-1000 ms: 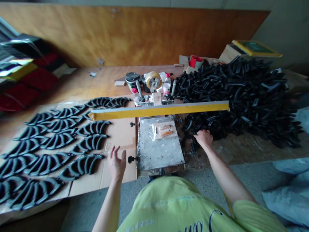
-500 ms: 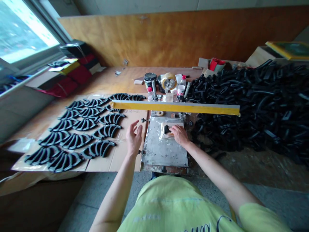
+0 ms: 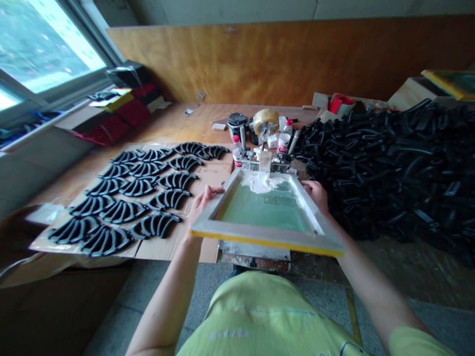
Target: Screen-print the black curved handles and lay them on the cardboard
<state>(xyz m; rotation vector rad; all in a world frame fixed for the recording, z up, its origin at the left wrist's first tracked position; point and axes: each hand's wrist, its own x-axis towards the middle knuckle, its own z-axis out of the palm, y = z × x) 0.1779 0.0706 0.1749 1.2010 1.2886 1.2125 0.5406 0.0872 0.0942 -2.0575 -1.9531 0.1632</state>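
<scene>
A screen frame (image 3: 325,231) with pale metal sides, yellow along its front edge, slopes over the worktop in front of me. White paste lies near the far end of its green mesh (image 3: 260,210). At the frame's left side, my left hand (image 3: 203,201) has its fingers closed on the edge, partly hidden by the frame. My right hand (image 3: 316,192) grips the opposite side with bent fingers. Under the frame, only the near strip of a metal plate (image 3: 256,251) shows. A clamp (image 3: 265,160) stands at the frame's far end.
Black curved parts (image 3: 137,187) lie in fanned rows on cardboard (image 3: 206,249) at the left. A big heap of black parts (image 3: 393,168) covers the right side. Behind the clamp are a dark tub (image 3: 237,123), a tape roll (image 3: 266,121) and small bottles (image 3: 287,126).
The frame has swung down from nearly edge-on and now covers most of the plate. My right hand has left the small black part on the plate; both hands are now at the frame's sides.
</scene>
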